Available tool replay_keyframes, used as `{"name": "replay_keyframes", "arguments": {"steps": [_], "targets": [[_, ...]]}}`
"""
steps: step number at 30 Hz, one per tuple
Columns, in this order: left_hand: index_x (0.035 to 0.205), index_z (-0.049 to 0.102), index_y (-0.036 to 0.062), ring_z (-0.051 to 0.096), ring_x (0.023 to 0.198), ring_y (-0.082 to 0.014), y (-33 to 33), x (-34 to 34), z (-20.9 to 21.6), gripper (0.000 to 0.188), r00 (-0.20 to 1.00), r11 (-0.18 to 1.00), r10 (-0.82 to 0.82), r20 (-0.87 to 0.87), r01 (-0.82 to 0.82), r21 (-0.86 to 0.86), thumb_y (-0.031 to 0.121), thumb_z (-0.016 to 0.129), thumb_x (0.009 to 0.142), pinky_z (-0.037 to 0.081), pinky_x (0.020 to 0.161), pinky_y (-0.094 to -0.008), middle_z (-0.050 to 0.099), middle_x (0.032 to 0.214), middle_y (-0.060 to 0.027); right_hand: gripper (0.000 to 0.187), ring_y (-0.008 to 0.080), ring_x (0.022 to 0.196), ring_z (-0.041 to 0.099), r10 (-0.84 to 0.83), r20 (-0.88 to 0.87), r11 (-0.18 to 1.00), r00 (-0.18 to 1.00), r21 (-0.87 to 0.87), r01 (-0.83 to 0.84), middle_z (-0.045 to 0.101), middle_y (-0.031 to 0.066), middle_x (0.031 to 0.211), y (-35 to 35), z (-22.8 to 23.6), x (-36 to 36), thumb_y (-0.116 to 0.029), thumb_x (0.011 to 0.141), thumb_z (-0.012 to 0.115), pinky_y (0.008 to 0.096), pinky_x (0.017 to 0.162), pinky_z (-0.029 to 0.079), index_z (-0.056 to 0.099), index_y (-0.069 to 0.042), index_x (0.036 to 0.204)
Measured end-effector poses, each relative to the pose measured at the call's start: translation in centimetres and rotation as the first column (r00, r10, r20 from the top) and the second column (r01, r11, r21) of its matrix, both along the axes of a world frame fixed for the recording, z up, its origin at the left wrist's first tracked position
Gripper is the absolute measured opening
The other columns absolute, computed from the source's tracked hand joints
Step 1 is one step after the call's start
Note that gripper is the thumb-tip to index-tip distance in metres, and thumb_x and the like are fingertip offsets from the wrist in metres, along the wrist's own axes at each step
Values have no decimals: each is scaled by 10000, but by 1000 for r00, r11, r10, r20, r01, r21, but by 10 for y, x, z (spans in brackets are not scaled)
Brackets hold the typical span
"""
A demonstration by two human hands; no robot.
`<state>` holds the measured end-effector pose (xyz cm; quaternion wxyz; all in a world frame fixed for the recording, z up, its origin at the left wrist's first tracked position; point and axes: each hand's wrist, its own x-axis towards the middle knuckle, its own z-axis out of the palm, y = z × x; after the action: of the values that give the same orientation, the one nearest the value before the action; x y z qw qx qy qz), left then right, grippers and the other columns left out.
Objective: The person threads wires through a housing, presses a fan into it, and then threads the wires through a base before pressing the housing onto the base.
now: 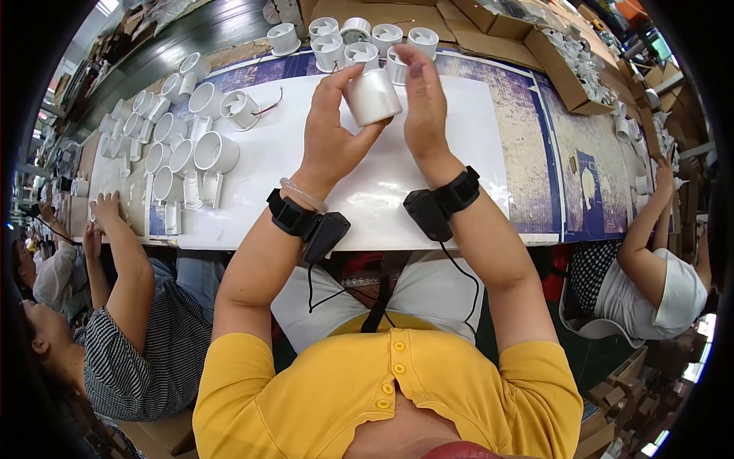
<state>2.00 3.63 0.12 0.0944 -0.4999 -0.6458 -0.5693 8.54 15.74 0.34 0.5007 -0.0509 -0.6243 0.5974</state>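
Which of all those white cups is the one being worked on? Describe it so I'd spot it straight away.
Start at the white sheet on the long table. Above its middle, the left hand and right hand meet around one white cylindrical housing. Unlike the cups standing in the cluster behind, it is lifted off the table and tilted.
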Motion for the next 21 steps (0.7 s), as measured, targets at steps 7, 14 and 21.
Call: {"name": "replay_keyframes", "arguments": {"steps": [7, 14, 21], "targets": [[1265, 410, 11, 497, 1100, -236, 15, 25, 7, 526, 896, 906, -339, 288, 228, 356, 143, 643, 812, 384, 973, -359, 493, 1211, -122, 454, 158, 864, 566, 177, 20, 971, 984, -163, -172, 596, 98, 968, -9, 13, 15, -377, 1005, 307, 273, 800, 444, 575, -11, 1007], [1093, 467, 8, 500, 955, -200, 28, 37, 10, 290, 924, 968, -126, 362, 34, 250, 261, 374, 986, 407, 868, -321, 505, 1063, -126, 495, 171, 866, 584, 261, -125, 874, 957, -390, -290, 606, 101, 956, -14, 8, 13, -418, 994, 273, 277, 790, 471, 551, -11, 1036], [956, 483, 12, 489, 876, -181, 38, 36, 10, 320, 976, 940, 3, 216, -77, 332, 296, 344, 1003, 405, 798, -292, 496, 964, -123, 480, 179, 877, 586, 222, -92, 921, 971, -306, -240, 605, 92, 945, -11, 11, 19, -411, 989, 286, 287, 795, 476, 556, -15, 1015]]}}
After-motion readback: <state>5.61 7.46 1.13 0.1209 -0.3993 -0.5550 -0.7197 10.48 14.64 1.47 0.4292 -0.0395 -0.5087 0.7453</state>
